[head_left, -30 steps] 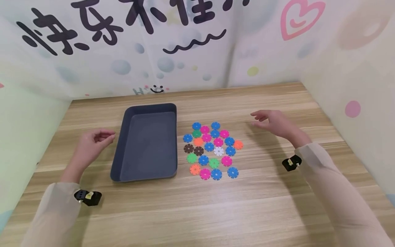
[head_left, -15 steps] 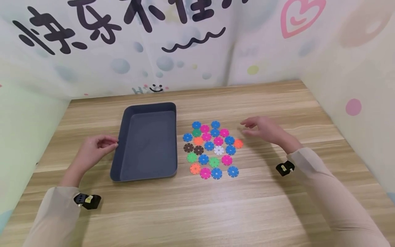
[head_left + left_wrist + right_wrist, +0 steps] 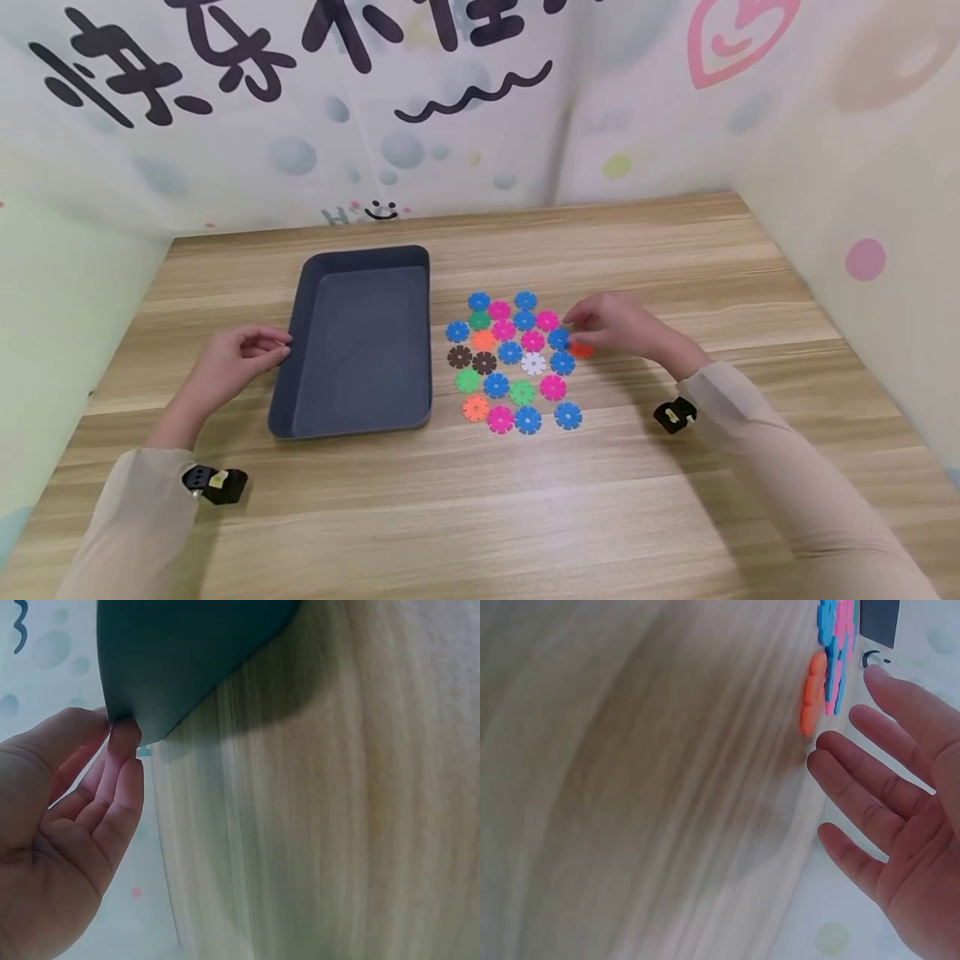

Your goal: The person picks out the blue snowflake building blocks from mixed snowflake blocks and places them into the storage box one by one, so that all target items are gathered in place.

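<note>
A dark grey rectangular tray (image 3: 363, 350) lies on the wooden table with nothing in it. At its left side my left hand (image 3: 232, 358) pinches the rim between thumb and fingertips; the left wrist view shows the tray wall (image 3: 180, 660) between them. To the right of the tray, many notched plastic discs are spread flat, among them blue (image 3: 527, 420), pink (image 3: 552, 387), brown (image 3: 484, 363) and white (image 3: 533, 363) ones. My right hand (image 3: 626, 327) hovers over the right edge of this group, fingers loosely spread, partly covering an orange disc (image 3: 581, 352). It holds nothing.
The wooden table (image 3: 420, 517) reaches back to a printed wall sheet (image 3: 480, 167). Side walls (image 3: 862, 183) close it in on both sides. A small black wrist camera (image 3: 675, 414) sits on each sleeve.
My right hand has moved left and slightly down, from beside the discs to over their right edge. My left hand has come right onto the tray's rim. The discs stay put.
</note>
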`<state>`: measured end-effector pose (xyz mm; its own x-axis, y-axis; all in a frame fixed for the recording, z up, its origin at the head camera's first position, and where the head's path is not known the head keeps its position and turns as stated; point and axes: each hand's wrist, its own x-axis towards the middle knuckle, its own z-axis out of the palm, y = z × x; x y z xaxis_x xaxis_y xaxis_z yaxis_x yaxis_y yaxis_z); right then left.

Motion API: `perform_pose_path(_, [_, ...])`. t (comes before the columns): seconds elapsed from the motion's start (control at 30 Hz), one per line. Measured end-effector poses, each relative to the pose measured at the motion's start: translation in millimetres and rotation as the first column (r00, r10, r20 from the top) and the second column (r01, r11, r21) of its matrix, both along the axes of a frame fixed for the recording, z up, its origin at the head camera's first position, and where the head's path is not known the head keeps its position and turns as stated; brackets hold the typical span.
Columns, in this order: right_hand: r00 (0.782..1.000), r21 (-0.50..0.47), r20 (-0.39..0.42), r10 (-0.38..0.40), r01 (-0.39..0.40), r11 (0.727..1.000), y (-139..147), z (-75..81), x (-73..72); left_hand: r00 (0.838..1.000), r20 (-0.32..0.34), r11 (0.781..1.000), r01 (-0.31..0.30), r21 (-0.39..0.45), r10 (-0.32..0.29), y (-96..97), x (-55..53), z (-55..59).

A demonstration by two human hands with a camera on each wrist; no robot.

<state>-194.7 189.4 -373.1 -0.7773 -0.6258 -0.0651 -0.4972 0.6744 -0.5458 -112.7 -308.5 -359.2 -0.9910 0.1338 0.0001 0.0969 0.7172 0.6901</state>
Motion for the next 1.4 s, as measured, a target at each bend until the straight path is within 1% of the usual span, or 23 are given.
perform_pose_path(0.13, [1.000,-0.005,-0.004,0.004,-0.004,1.000,-2,-1.9,0.3,1.000,0.004,1.000,0.001,0.013,-0.002,-0.7,-0.7,-0.1])
perform_pose_path(0.4, [0.999,0.056,-0.050,-0.021,0.024,0.998,-6,-7.3,1.8,1.000,0.007,1.000,0.007,0.013,-0.007,-0.8,-1.0,-1.7])
perform_pose_path(0.57, [0.997,0.074,-0.048,-0.054,0.058,0.996,-9,-6.4,4.2,1.000,0.017,1.000,0.007,0.012,-0.007,-0.3,-1.5,-2.1])
perform_pose_path(0.77, [0.996,0.086,-0.056,-0.076,0.081,0.993,-11,-6.5,6.1,1.000,0.026,1.000,0.000,0.008,0.000,-0.8,-0.9,-1.5])
perform_pose_path(1.03, [0.994,0.086,-0.073,-0.076,0.082,0.993,-13,-6.8,7.2,0.999,0.031,1.000,-0.005,0.006,0.005,-1.4,-1.1,-1.1])
perform_pose_path(1.17, [0.995,0.091,-0.061,-0.083,0.088,0.992,-14,-7.3,5.9,0.999,0.037,1.000,-0.004,0.012,0.004,-1.5,-0.8,-0.4])
perform_pose_path(1.4, [0.994,0.088,-0.001,-0.113,0.113,0.990,-14,-6.8,4.4,1.000,0.026,1.000,0.005,0.017,-0.006,-2.0,-1.8,-2.1])
